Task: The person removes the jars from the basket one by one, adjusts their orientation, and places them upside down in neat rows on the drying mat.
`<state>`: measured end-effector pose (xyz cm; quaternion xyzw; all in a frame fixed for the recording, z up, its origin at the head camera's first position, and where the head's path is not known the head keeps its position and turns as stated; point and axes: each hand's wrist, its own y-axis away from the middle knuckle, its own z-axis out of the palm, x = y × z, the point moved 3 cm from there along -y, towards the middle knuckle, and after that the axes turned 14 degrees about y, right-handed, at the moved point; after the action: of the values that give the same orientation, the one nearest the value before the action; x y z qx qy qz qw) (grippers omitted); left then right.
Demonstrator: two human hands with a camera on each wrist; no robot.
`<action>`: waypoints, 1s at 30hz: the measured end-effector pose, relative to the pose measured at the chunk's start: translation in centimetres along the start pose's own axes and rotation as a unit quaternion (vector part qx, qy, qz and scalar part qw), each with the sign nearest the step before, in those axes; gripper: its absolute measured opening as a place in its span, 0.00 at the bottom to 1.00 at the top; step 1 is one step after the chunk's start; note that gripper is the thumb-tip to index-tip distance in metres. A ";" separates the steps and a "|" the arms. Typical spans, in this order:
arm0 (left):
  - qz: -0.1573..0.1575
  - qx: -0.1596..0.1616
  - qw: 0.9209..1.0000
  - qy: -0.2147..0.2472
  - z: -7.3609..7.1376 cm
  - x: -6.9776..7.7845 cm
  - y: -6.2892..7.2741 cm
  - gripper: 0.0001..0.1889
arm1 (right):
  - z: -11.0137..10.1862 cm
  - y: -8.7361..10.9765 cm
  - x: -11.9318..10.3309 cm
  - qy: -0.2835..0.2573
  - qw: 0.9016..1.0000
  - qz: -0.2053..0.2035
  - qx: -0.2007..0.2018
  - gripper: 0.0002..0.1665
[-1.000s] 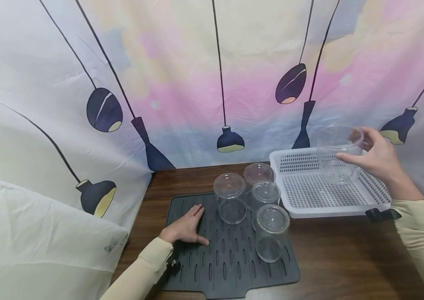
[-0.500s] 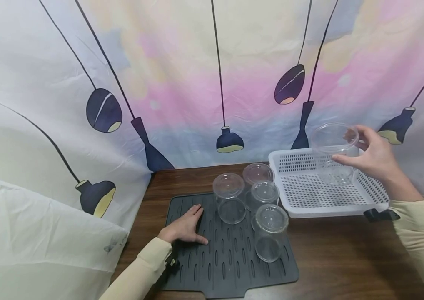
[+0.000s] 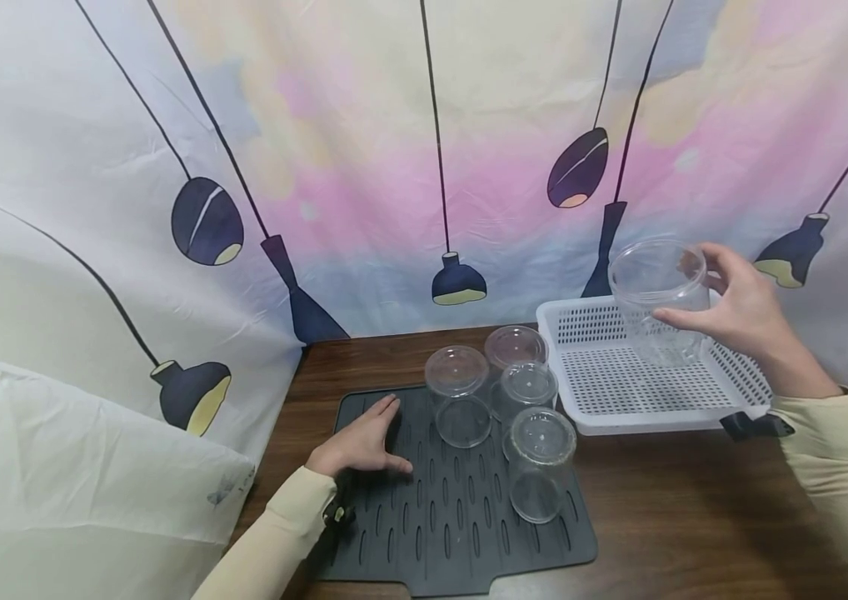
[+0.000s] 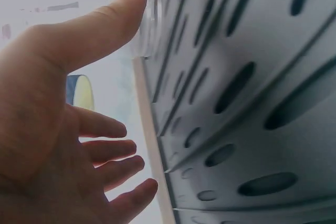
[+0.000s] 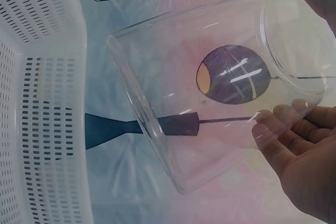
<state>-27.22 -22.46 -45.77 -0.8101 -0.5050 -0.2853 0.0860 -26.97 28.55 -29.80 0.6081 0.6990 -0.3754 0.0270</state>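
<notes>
My right hand (image 3: 746, 321) grips a clear jar (image 5: 173, 66) near one end, thumb on one side and fingers on the other. The held jar is above the white perforated basket (image 3: 570, 400), whose floor shows through it. In the right wrist view the basket's wall stands left of the jar's wide rim. My left hand (image 3: 360, 437) has its fingers extended and thumb spread, close over the left part of the dark grey ridged mat (image 3: 431, 533). In the left wrist view nothing lies between that hand's fingers (image 4: 118, 174) and thumb.
Several clear jars stand grouped at the mat's right and back: one at the front (image 3: 541, 475), one at the left (image 3: 460, 400), others behind. The basket sits right of them on the brown wooden table (image 3: 664, 508). A printed cloth (image 3: 364, 167) hangs behind.
My right hand has carried the clear jar slightly left and up over the basket. The left hand has shifted a little up and left over the mat.
</notes>
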 end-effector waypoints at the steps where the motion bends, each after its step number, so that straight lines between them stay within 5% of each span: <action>1: 0.004 0.004 1.000 0.003 -0.2 0.1 0.0 0.60 | 0.0 0.0 -0.1 0.000 1.000 -0.002 0.002 0.56; 30: 0.047 0.087 0.994 0.036 -5.1 5.0 0.7 0.60 | -0.5 -0.1 -4.1 0.004 0.994 -0.101 0.048 0.58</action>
<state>-26.88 -21.17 -38.76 -0.8115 -0.4859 -0.2652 0.1872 -25.80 25.44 -27.39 0.5366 0.7381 -0.4067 -0.0433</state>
